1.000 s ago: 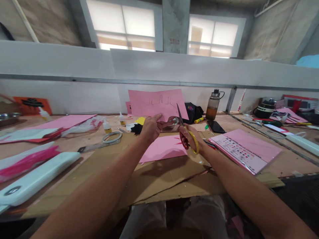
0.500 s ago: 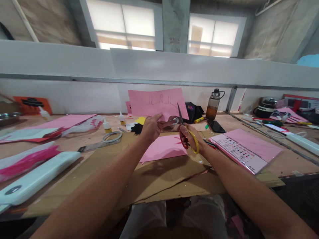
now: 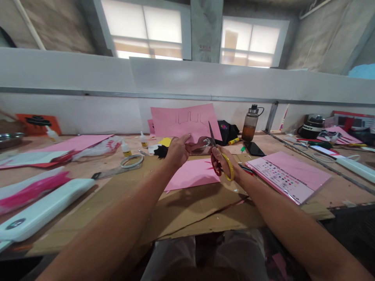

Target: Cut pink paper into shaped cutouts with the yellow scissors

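Observation:
My left hand (image 3: 178,150) is closed, its thumb and fingers pinching a small piece of pink paper (image 3: 194,146) that lies partly in shadow. In my right hand (image 3: 220,158) are scissors (image 3: 229,168) with yellow and red handles; their dark blades point up beside that piece. Just behind my hands, a pink sheet (image 3: 183,117) with drawn outlines leans upright. Something clear and shiny (image 3: 204,143) shows between my hands. Below them, a pink sheet (image 3: 193,174) with red marks lies on the cardboard (image 3: 187,212).
To the right are a pack of pink paper (image 3: 293,173), a phone (image 3: 254,148) and a water bottle (image 3: 250,123). Glue bottles (image 3: 125,149), a tape ring (image 3: 131,161) and a white elongated device (image 3: 49,207) lie left. A white partition (image 3: 88,72) rises behind the table.

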Motion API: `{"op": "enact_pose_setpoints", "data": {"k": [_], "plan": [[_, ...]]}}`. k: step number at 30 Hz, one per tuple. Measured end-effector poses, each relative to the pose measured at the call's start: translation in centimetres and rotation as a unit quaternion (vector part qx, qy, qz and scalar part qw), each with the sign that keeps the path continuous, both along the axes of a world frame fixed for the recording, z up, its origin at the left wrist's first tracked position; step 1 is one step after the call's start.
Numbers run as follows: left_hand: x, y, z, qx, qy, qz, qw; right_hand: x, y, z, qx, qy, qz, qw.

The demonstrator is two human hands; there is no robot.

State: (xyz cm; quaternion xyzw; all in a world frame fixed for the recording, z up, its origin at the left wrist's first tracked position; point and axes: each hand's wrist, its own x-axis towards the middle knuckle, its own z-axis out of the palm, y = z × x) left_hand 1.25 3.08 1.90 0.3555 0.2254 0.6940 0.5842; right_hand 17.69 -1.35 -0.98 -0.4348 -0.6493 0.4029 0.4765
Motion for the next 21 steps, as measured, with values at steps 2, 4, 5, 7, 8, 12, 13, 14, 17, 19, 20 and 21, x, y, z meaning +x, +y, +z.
{"op": "enact_pose_setpoints", "data": {"k": [2,4,5,7,8,12,13,14,17,19,20,21], "plan": [[0.0,-0.1,0.0,0.007,-0.003,-0.001,1.0,0.0,-0.1,0.2,0.0,0.003,0.006,1.0],[0.1,-0.1,0.0,0.011,-0.005,0.002,1.0,0.0,-0.2,0.3,0.005,0.006,0.015,1.0],[0.1,-0.1,0.0,0.012,-0.005,0.001,1.0,0.0,-0.2,0.4,0.009,0.007,0.019,1.0],[0.1,-0.2,0.0,0.012,-0.004,-0.002,1.0,0.1,-0.2,0.3,0.018,0.011,0.029,0.999],[0.1,-0.2,0.1,0.011,-0.003,-0.003,1.0,0.1,-0.2,0.3,0.022,0.014,0.033,0.999],[0.1,-0.2,0.1,0.004,0.0,0.001,1.0,0.4,0.2,-0.2,0.026,0.017,0.045,0.999],[0.1,-0.2,0.1,0.002,0.0,0.003,1.0,0.5,0.3,-0.3,0.026,0.017,0.047,0.998],[0.1,-0.1,0.1,0.001,-0.002,0.006,1.0,0.5,0.4,-0.4,0.026,0.018,0.048,0.998],[0.0,0.0,0.1,-0.002,-0.003,0.001,1.0,0.6,0.7,-0.7,0.028,0.027,0.046,0.998],[-0.1,0.1,0.1,-0.002,0.002,-0.008,1.0,0.6,0.7,-0.8,0.025,0.034,0.047,0.998],[-0.1,0.1,0.1,-0.001,0.004,-0.01,1.0,0.6,0.7,-0.8,0.022,0.037,0.047,0.998],[-0.2,0.2,0.1,-0.001,0.004,-0.009,1.0,0.6,0.6,-0.8,0.019,0.04,0.047,0.998]]}}
